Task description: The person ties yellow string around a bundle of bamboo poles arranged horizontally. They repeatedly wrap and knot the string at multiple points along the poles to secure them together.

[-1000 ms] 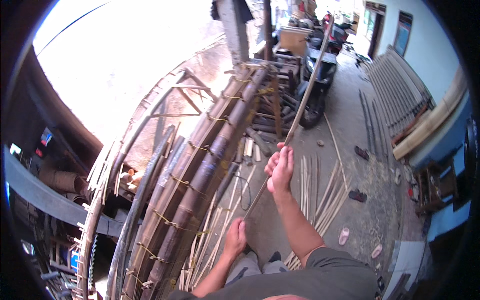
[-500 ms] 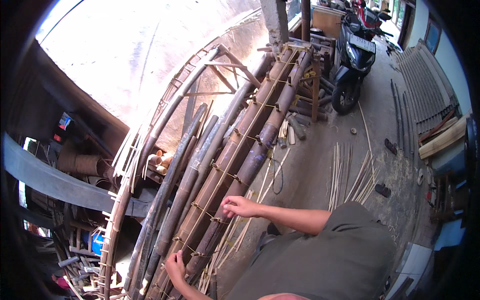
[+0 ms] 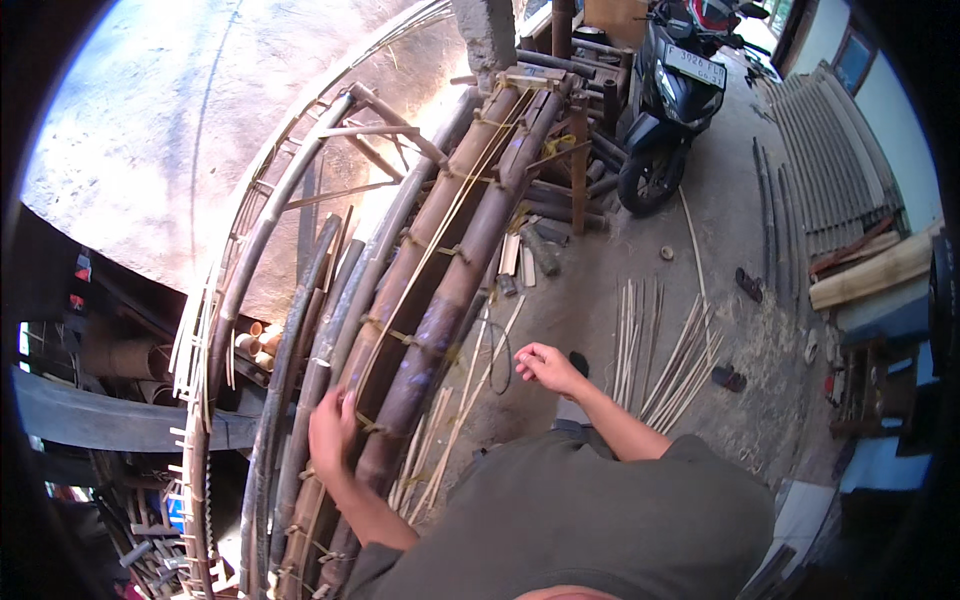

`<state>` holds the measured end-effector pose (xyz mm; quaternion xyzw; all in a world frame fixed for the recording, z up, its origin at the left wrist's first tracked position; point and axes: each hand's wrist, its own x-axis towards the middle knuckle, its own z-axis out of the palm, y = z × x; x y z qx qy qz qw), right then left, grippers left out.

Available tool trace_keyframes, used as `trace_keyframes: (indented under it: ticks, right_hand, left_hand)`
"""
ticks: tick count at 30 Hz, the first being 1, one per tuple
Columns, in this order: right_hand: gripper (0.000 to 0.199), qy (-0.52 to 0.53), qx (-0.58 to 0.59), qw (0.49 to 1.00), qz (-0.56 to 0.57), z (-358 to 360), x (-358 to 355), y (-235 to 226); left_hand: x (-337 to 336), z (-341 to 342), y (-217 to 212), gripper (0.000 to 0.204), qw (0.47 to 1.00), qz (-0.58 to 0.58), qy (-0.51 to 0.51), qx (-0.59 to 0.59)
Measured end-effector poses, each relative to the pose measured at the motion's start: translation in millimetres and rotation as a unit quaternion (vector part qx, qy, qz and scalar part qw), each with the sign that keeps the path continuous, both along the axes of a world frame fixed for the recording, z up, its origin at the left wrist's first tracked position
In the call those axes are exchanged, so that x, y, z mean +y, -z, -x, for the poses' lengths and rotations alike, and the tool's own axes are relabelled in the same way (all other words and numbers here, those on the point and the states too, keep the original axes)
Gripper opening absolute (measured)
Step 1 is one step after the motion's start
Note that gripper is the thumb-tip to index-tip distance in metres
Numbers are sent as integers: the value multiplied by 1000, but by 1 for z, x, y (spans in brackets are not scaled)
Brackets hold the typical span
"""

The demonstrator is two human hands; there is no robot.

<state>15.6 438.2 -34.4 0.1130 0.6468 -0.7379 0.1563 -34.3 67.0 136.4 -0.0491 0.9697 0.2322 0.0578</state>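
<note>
Two long brown bamboo poles lie side by side, with short pegs and yellowish ties between them. A thin pale bamboo strip runs lengthwise along the left pole. My left hand is on the near part of that pole, its thumb and fingers closed on the strip; the palm side is hidden. To the right of the poles, my right hand hangs above the floor, fingers loosely bent and apart, with nothing visible in them.
More bamboo poles and a curved bamboo frame stand at left. A concrete post rises at the far end. A dark motorbike is parked beyond. Thin strips, sandals and corrugated sheets lie at right.
My view has moved forward along the poles. My left hand has slid farther up the left pole. My right hand has left the right pole and swung out to the right.
</note>
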Motion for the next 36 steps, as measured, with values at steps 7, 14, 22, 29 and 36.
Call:
trace_keyframes:
  ticks: [7,14,22,29,36]
  right_hand:
    - [22,-16,25,999,-32,65,149,-21]
    - [21,31,64,997,-28,164,255,-38]
    - [22,48,-46,997,31,262,283,-28]
    - [24,-126,30,992,0,378,280,-25]
    - [28,164,-215,860,432,453,277,-59]
  left_hand:
    - [275,183,9,45,969,-143,197,33]
    - [401,350,57,29,972,-88,157,148]
    - [412,430,107,18,970,-138,110,168]
    - [415,443,93,22,991,-102,90,11]
    - [460,452,104,31,995,-103,13,13]
